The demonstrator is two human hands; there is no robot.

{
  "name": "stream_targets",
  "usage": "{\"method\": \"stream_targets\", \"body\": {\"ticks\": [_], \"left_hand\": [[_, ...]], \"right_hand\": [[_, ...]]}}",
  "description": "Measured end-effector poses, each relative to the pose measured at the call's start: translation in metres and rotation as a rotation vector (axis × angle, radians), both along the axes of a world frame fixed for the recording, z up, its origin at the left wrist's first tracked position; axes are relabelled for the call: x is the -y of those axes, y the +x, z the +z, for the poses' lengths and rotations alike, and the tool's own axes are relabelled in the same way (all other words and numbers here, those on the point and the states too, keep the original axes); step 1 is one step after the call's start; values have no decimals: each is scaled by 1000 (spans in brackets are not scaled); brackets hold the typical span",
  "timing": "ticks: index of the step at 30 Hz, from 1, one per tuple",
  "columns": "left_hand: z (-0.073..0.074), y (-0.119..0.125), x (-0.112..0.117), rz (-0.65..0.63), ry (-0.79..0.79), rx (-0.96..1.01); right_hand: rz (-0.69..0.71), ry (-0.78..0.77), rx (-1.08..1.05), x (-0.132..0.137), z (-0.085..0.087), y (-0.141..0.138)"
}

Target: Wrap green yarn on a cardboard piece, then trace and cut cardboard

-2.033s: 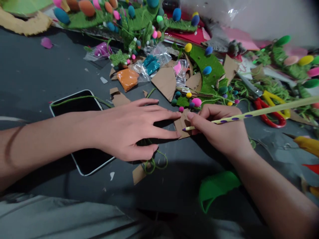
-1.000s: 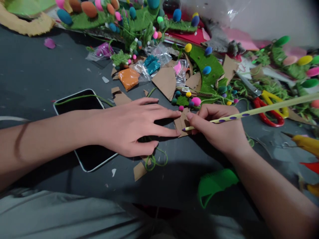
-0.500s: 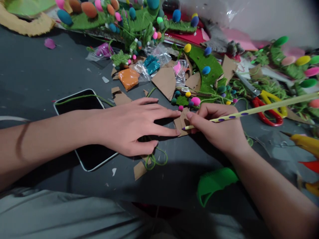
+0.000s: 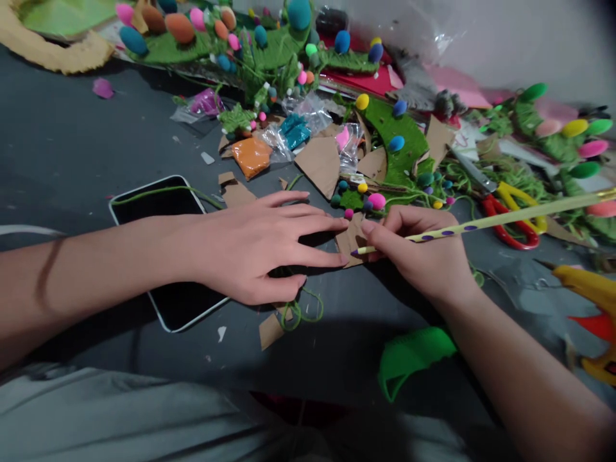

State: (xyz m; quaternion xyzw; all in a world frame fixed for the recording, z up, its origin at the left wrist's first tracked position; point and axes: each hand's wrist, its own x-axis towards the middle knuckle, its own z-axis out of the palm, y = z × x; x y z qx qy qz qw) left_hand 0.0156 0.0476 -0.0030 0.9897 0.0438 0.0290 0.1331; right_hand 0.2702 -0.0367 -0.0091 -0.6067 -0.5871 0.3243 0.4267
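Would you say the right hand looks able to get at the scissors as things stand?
Probably yes: the scissors lie uncovered just beyond the right hand, though that hand is busy holding a pencil.

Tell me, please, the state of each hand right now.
Left hand: open, flat, fingertips pressing the cardboard piece.
Right hand: closed around the spotted pencil, tip at the cardboard piece.

Matt cardboard scrap (image 4: 347,240), painted pencil (image 4: 462,226), dull dark worktop (image 4: 72,147)

The cardboard scrap is plain brown, matt and rough-looking; the pencil has a smooth, faintly shiny painted coat. The worktop is dark and matt, speckled with paper crumbs. The phone (image 4: 149,205) has a glossy black glass face. The scissors (image 4: 491,206) have shiny plastic handles and a dull metal blade, the bags (image 4: 308,109) are clear crinkled film, the balls (image 4: 376,201) look fuzzy and the green cord (image 4: 290,319) fibrous.
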Motion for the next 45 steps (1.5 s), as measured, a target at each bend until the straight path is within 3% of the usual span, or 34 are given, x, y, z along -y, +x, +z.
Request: {"method": "stream_targets", "body": {"ticks": [5, 12, 21, 45], "left_hand": [[5, 0, 12, 29, 136, -10], [10, 2, 24, 67, 250, 16], [4, 1, 20, 43, 127, 16], [6, 2, 19, 87, 15, -7]], "right_hand": [[-142, 9, -85, 6, -1, 6], [-57, -16, -11, 3, 0, 3], [-46, -18, 10, 0, -1, 5], [-13, -33, 43, 0, 0, 3]]}}
